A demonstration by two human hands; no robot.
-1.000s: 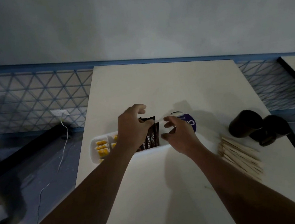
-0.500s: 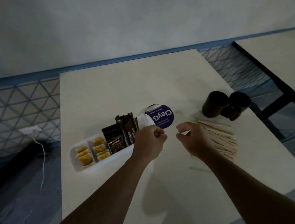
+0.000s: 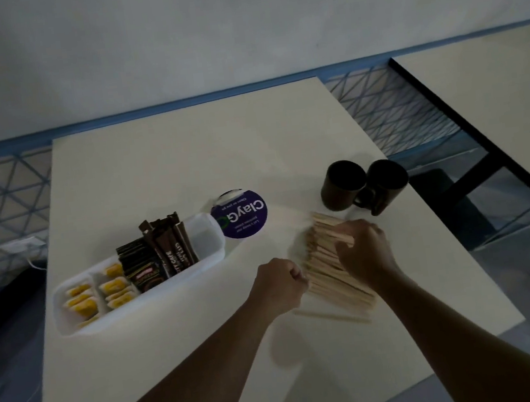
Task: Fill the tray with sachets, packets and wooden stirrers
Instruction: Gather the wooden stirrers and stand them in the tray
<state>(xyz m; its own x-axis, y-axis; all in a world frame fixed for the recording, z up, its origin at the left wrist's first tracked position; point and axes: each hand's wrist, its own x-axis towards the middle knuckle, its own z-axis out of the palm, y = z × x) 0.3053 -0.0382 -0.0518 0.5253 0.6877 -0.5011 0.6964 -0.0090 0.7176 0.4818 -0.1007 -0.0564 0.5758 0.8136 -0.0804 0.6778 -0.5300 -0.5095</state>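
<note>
1. The left hand (image 3: 280,282) is a closed fist with the knuckles up. It sits at the left ends of the stirrers (image 3: 330,279) and touches them. I cannot tell if something is inside the fist. Its forearm comes up from the near edge of the tabletop (image 3: 185,160), slanting to the right.
2. The right hand (image 3: 365,250) lies on top of the stirrers, back of the hand up. Its fingers are bent down over the far part of the pile and clamp some stirrers there. Its forearm enters from the near right corner.
3. The two hands are near each other but apart, with the pile between them.
4. The stirrers are one flat pile close to the right edge, about halfway along it. They are too many to count. One stray stirrer (image 3: 331,315) lies alone just beside the pile, on its near side.
5. There is one tray (image 3: 168,296), white and long. It lies slanted near the left edge of the tabletop.
6. In the tray, the two small left compartments hold yellow sachets (image 3: 82,298), about four visible in each. Next comes a stack of dark flat packets (image 3: 140,269); their number I cannot tell. After that, about four long sticks (image 3: 171,249) stand tilted.
7. One round purple disc (image 3: 240,215) lies at the middle of the tabletop, just beside the right end of the tray.
8. Two dark mugs (image 3: 344,187) stand side by side near the right edge, beyond the stirrers.
</note>
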